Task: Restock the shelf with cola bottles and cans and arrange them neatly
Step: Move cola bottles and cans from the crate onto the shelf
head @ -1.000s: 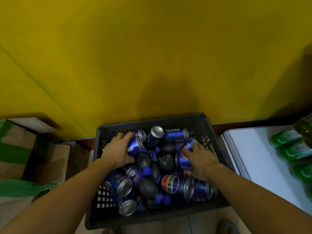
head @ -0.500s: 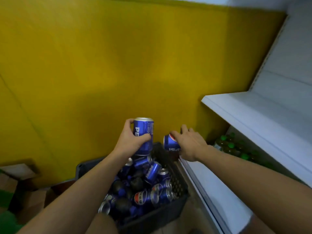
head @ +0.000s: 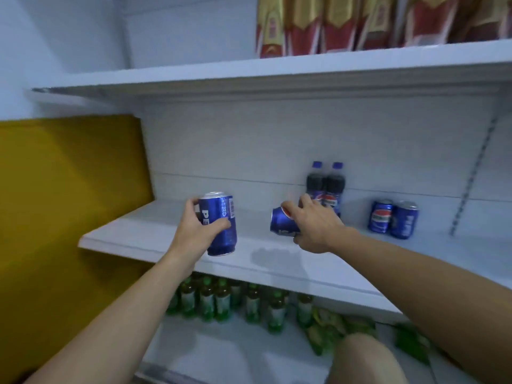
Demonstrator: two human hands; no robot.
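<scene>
- Head view: left hand (head: 192,231) curled round upright blue aluminium cola can (head: 220,227), above white shelf (head: 133,231).
- Right hand (head: 315,227) clutches tilted blue aluminium can (head: 281,223), at 3 o'clock.
- Risk: released sideways, it could roll off.

View: one wide-angle camera worn on the person's head.
Facing: forward and a little down, onto the middle shelf (head: 144,231).
Nearness: close; both forearms enter from the bottom edge.
Centre: left hand (head: 194,231) gripping the left can (head: 220,225), right hand (head: 315,225) gripping the right can (head: 281,224).
Edges: upper shelf (head: 249,76) at top, lower shelf (head: 221,347) at bottom, yellow wall (head: 69,189) at left.
</scene>
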